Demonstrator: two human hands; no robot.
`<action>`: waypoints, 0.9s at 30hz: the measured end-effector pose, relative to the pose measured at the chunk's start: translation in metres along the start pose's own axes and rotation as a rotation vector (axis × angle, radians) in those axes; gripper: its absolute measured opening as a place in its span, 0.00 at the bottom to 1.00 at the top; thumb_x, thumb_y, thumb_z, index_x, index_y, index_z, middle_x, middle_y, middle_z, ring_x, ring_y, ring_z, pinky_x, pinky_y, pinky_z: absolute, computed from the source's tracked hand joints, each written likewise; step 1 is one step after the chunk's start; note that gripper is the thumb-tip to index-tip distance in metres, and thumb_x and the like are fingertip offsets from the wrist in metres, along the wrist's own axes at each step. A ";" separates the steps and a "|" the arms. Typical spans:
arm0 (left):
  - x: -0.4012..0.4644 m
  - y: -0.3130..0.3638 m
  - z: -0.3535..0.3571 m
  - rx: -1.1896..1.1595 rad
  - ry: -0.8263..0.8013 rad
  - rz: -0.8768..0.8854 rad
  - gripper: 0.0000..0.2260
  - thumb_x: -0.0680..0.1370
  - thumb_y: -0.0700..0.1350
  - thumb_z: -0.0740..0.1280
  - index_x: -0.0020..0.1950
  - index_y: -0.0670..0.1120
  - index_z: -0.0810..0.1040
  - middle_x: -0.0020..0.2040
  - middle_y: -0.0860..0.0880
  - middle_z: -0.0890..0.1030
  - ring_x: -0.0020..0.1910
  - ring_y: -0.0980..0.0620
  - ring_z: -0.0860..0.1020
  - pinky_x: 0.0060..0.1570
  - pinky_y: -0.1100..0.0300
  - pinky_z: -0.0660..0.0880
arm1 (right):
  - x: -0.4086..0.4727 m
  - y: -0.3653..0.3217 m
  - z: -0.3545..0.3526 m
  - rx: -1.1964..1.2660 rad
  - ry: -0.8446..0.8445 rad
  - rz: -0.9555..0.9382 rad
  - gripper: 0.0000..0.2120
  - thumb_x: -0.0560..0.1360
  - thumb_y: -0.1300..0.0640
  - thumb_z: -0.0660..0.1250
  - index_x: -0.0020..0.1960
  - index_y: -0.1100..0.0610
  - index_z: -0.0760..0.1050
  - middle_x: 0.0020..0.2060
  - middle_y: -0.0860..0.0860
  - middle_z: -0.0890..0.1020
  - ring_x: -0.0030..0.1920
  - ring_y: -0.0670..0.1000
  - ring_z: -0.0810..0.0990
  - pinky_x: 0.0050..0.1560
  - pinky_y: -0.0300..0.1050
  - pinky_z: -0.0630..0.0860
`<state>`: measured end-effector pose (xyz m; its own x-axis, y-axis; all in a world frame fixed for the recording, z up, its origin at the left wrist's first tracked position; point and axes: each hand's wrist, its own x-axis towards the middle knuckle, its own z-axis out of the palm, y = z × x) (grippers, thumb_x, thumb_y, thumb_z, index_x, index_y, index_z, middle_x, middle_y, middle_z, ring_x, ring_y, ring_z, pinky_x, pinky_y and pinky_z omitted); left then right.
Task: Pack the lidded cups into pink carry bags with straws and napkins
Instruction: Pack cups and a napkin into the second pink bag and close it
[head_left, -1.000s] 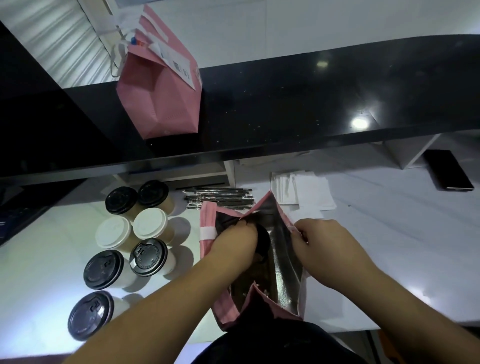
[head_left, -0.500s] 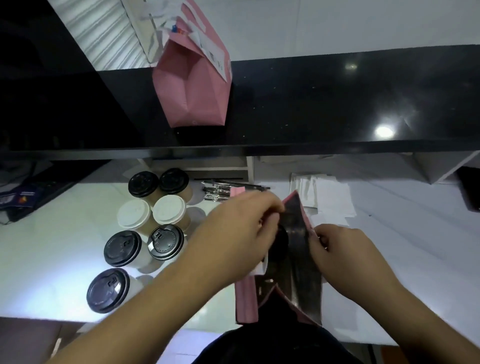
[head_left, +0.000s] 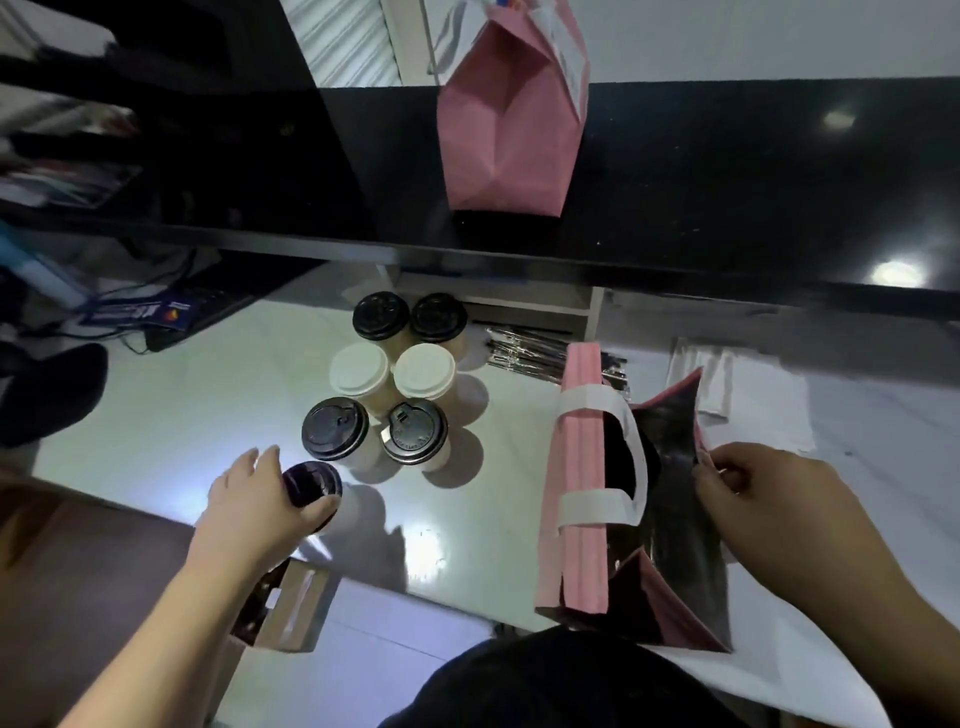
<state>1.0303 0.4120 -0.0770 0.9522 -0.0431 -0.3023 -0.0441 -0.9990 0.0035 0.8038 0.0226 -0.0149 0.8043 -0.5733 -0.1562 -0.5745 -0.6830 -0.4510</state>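
Note:
A pink carry bag (head_left: 576, 514) with a foil lining and white handles stands open near the white counter's front edge, a dark-lidded cup partly visible inside. My right hand (head_left: 769, 499) pinches the bag's right rim. My left hand (head_left: 260, 499) wraps around the nearest black-lidded cup (head_left: 311, 486), thumb on its near side. Behind it stand several more lidded cups, two of them white-lidded (head_left: 359, 370). Wrapped straws (head_left: 524, 345) lie behind the bag, white napkins (head_left: 737, 384) to its right.
A closed pink bag (head_left: 511, 130) stands on the raised black ledge (head_left: 727, 208) at the back. A keyboard and cables (head_left: 197, 312) sit at the far left. A cardboard cup carrier (head_left: 291, 613) lies below the counter's front edge.
My left hand has left the bag's mouth and swung left to the nearest black-lidded cup. My right hand still holds the bag's rim. The view has shifted left.

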 end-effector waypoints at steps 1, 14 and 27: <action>0.000 -0.003 0.005 -0.009 -0.026 0.015 0.33 0.71 0.62 0.75 0.67 0.42 0.73 0.64 0.40 0.77 0.65 0.37 0.75 0.61 0.45 0.73 | 0.000 0.000 0.000 0.004 -0.008 0.008 0.15 0.79 0.45 0.61 0.38 0.48 0.80 0.27 0.43 0.82 0.29 0.46 0.80 0.34 0.50 0.80; -0.025 0.012 -0.007 -0.086 -0.081 0.006 0.37 0.72 0.52 0.78 0.75 0.41 0.67 0.65 0.39 0.75 0.62 0.36 0.76 0.61 0.48 0.72 | -0.002 -0.004 0.001 -0.034 -0.007 -0.007 0.14 0.79 0.47 0.62 0.37 0.48 0.78 0.25 0.44 0.81 0.27 0.45 0.78 0.29 0.45 0.77; -0.137 0.124 -0.169 -0.236 0.340 0.898 0.39 0.66 0.69 0.68 0.75 0.61 0.65 0.68 0.64 0.68 0.63 0.55 0.73 0.57 0.59 0.74 | -0.014 0.005 -0.004 -0.019 -0.016 -0.002 0.17 0.81 0.43 0.60 0.38 0.48 0.78 0.29 0.45 0.82 0.30 0.45 0.79 0.35 0.50 0.81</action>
<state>0.9453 0.2921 0.1262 0.6323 -0.7496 0.1954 -0.7664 -0.5686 0.2987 0.7891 0.0254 -0.0110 0.8075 -0.5650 -0.1696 -0.5759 -0.6927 -0.4342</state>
